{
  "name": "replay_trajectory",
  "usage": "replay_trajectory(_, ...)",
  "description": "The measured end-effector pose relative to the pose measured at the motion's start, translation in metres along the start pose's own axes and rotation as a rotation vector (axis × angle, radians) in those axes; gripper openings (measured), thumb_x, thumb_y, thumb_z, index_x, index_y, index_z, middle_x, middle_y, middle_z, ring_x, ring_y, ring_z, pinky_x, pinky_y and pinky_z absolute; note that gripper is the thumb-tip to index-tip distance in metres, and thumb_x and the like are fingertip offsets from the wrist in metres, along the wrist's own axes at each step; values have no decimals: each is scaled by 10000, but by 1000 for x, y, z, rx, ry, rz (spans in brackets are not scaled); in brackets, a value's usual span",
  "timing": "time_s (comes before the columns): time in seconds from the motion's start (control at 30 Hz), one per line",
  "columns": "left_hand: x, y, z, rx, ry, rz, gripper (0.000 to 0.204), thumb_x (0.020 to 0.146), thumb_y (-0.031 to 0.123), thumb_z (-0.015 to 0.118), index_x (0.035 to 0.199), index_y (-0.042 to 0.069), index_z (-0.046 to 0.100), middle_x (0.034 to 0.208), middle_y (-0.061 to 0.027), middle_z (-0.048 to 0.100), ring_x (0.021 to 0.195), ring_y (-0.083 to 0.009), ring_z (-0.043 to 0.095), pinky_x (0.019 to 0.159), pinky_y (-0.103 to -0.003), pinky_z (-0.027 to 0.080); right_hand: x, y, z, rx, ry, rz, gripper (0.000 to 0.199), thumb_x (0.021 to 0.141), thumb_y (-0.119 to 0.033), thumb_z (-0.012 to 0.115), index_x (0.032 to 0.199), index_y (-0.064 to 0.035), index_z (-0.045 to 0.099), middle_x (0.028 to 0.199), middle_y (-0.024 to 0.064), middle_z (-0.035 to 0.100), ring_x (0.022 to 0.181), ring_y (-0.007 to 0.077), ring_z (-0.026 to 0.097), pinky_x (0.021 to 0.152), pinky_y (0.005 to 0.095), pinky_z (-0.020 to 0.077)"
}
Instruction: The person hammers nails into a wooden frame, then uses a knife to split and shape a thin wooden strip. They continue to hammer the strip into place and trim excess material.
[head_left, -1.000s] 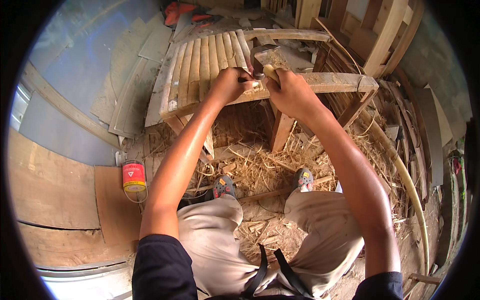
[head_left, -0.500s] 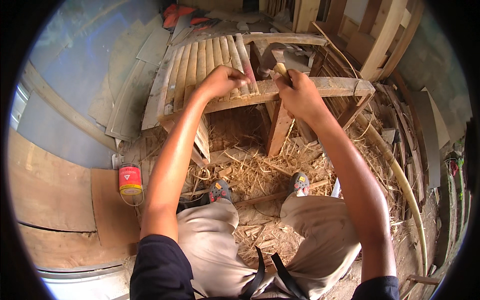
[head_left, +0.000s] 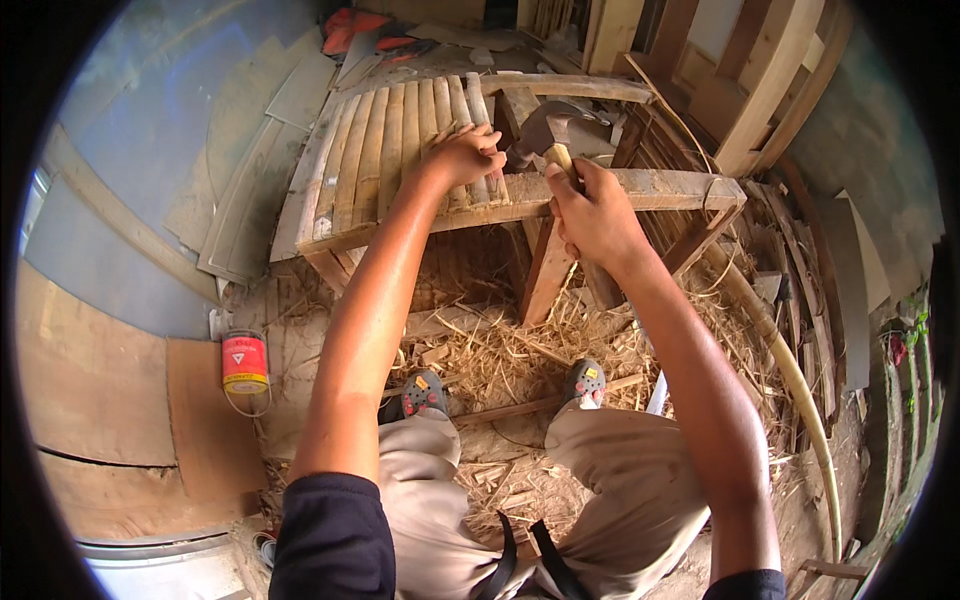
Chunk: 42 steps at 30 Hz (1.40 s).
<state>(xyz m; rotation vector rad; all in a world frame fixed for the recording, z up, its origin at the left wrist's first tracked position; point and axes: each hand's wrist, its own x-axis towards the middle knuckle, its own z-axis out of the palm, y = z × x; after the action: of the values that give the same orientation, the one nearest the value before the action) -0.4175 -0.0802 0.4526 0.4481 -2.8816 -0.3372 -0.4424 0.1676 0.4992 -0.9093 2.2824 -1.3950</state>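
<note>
My right hand (head_left: 597, 215) is wrapped round the wooden handle of a claw hammer (head_left: 560, 158). The metal head tilts up and to the left, above the gap in the frame beside the slats. On the outermost bamboo slat (head_left: 475, 97) rests my left hand (head_left: 465, 158), its fingers bent in close to the hammer head. Whatever those fingers pinch is hidden or too small to name. Several split bamboo slats (head_left: 378, 150) lie side by side across the left part of a wooden frame (head_left: 655, 188); its right part has open gaps.
Shavings and bamboo scraps (head_left: 490, 340) litter the floor below the frame, around my shoes. A red and yellow can (head_left: 245, 362) stands at the left by plywood sheets (head_left: 100, 370). Timber leans at the back right, and a long bamboo pole (head_left: 790, 370) runs down the right side.
My left hand has shifted slightly right and its fingers now cover more of the outer slat's end. The hammer has dropped a little nearer with my right hand. The view has moved slightly.
</note>
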Motion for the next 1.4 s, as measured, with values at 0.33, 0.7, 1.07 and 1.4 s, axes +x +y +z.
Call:
replay_trajectory(0.33, -9, 19, -7, 198, -153, -116, 660, 990, 560, 330, 1553, 215, 302, 1650, -42, 188, 1530, -232, 111, 1242, -422, 94, -13, -16, 7, -225, 78, -346, 358, 996, -305, 560, 942, 49, 582, 737, 196, 632, 679, 289, 632, 671, 421, 479)
replay_trajectory(0.7, -13, 21, -15, 63, -121, -123, 635, 977, 517, 365, 1498, 155, 380, 1642, -22, 223, 1515, -225, 186, 1234, -460, 110, -18, -32, 8, -207, 21, -247, 361, 977, -262, 545, 1109, 73, 577, 950, 338, 658, 977, 486, 637, 835, 504, 484)
replay_trajectory(1.07, -11, 17, -9, 81, -91, -83, 653, 990, 530, 361, 1534, 167, 343, 1648, -50, 202, 1526, -258, 145, 1223, -479, 132, -1, 0, 10, -46, 113, -179, 368, 994, -313, 546, 1075, 45, 575, 889, 268, 653, 858, 404, 631, 756, 463, 488)
replay_trajectory(1.4, -8, 13, -4, 108, -63, -79, 693, 1002, 525, 336, 1559, 117, 274, 1641, -35, 228, 1513, -242, 199, 1226, -458, 133, 1, 6, 9, 26, 106, -126, 409, 999, -350, 540, 1078, 50, 579, 812, 236, 661, 768, 324, 688, 695, 421, 515)
